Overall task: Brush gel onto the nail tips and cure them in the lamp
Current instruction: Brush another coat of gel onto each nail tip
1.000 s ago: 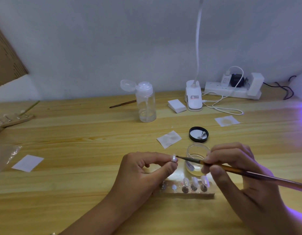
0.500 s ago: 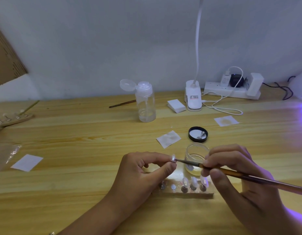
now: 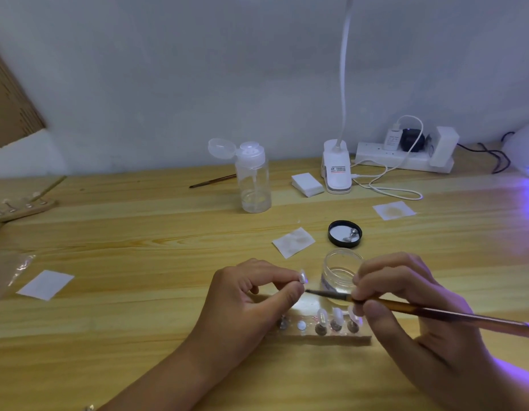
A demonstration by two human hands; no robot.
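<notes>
Since the earlier frames the brush [image 3: 405,307] has slipped down off the nail tip [image 3: 302,276]. Its bristles now sit just below the tip, close to the left thumb, and not on its face.

At the far left a second holder [image 3: 20,207] with small pegs lies unused, and nearer the person a paper square [image 3: 45,284] rests on the table [image 3: 138,232]. Further right, at the far side, a clear pump bottle [image 3: 253,179] stands with its cap flipped open; no label shows on it.

The left hand [image 3: 251,295] pinches the nail tip between thumb and forefinger, lifted above the near wooden holder [image 3: 331,337]. On that holder three more tips [image 3: 321,317] stand on pegs, and a bare white spot is likely where the held one belongs. Whether those three are already coated I cannot tell.

The open gel jar [image 3: 342,268] stands just beyond the holder, with its black lid [image 3: 345,233] farther off. The jar's label is too blurred to read. The clip lamp [image 3: 337,170] at the far side carries a red-and-dark label, and the charger [image 3: 392,139] has small print; neither is legible.

The right hand [image 3: 405,292] grips the brush like a pen. By my judgement, coating is under way on this one tip and its curing is yet to come. The curing lamp [image 3: 524,149] glows purple at the far right edge, well apart from the hands.
</notes>
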